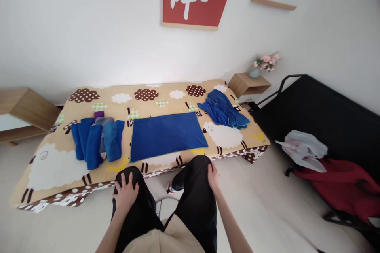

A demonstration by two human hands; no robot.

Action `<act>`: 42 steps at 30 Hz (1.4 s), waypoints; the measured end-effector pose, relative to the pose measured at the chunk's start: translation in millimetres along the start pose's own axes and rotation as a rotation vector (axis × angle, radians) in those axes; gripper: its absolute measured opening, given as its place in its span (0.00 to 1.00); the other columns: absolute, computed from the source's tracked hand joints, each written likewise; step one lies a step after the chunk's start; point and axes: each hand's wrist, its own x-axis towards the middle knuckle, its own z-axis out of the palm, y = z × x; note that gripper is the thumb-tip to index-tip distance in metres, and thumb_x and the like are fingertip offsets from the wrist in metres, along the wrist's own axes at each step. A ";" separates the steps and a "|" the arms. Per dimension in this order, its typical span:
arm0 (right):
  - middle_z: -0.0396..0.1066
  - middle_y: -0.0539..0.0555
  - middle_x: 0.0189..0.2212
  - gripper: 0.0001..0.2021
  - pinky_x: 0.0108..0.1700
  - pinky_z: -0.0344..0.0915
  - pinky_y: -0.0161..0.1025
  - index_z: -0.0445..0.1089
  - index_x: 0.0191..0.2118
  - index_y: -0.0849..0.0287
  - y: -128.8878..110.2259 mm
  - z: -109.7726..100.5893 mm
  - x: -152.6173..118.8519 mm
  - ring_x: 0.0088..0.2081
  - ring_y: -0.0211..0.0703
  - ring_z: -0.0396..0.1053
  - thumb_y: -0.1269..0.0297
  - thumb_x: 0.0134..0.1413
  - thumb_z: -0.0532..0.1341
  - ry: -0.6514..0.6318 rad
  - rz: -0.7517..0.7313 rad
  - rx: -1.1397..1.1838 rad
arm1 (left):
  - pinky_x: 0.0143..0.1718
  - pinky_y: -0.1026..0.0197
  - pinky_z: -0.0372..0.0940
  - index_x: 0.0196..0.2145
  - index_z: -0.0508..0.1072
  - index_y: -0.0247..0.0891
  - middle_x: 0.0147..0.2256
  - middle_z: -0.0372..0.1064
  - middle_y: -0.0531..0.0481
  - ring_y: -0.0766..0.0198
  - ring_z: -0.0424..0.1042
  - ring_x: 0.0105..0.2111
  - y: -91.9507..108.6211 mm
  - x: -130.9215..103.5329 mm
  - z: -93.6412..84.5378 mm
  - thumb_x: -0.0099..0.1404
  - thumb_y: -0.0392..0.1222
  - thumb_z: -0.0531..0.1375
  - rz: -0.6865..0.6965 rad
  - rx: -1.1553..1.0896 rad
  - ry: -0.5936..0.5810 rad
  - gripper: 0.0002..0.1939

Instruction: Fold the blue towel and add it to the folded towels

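Note:
My left hand rests flat on my left knee, fingers spread, holding nothing. My right hand lies against the side of my right knee, also empty. I sit in black trousers in front of a low bed covered by a sheep-patterned sheet. A blue towel lies spread flat on the sheet right before my knees. To its left sits a row of rolled blue and grey towels. At the right of the bed lies a crumpled heap of blue towels.
A wooden shelf stands left of the bed and a small wooden shelf with a flower vase at its far right. A black cot on the right holds a white bag and red cloth.

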 end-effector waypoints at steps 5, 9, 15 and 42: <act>0.44 0.61 0.73 0.33 0.69 0.46 0.63 0.52 0.71 0.56 -37.6 13.5 -56.3 0.73 0.65 0.38 0.51 0.64 0.51 0.094 -0.256 -0.271 | 0.49 0.28 0.64 0.70 0.55 0.44 0.71 0.42 0.34 0.27 0.51 0.64 3.3 9.9 -5.4 0.72 0.49 0.45 0.006 -0.019 -0.014 0.31; 0.50 0.61 0.71 0.26 0.71 0.39 0.59 0.61 0.66 0.56 -59.6 24.5 -60.2 0.74 0.59 0.37 0.66 0.63 0.53 -0.013 -0.511 -0.369 | 0.47 0.27 0.64 0.70 0.55 0.42 0.71 0.42 0.31 0.26 0.52 0.63 6.4 10.3 -7.1 0.72 0.49 0.46 0.026 -0.012 0.033 0.31; 0.74 0.65 0.53 0.21 0.60 0.60 0.51 0.69 0.58 0.60 -94.2 95.4 -58.0 0.57 0.58 0.68 0.68 0.59 0.59 -0.542 -0.541 -0.173 | 0.48 0.25 0.62 0.70 0.56 0.41 0.71 0.39 0.30 0.26 0.49 0.64 12.4 7.9 -20.5 0.70 0.49 0.49 0.054 -0.023 0.066 0.32; 0.80 0.51 0.33 0.10 0.12 0.47 0.26 0.64 0.29 0.57 -104.6 235.0 45.3 0.12 0.24 0.44 0.63 0.58 0.65 -0.186 0.856 1.239 | 0.52 0.31 0.59 0.63 0.67 0.36 0.64 0.58 0.33 0.34 0.55 0.61 46.6 90.8 -27.9 0.70 0.48 0.48 0.144 0.032 -0.022 0.28</act>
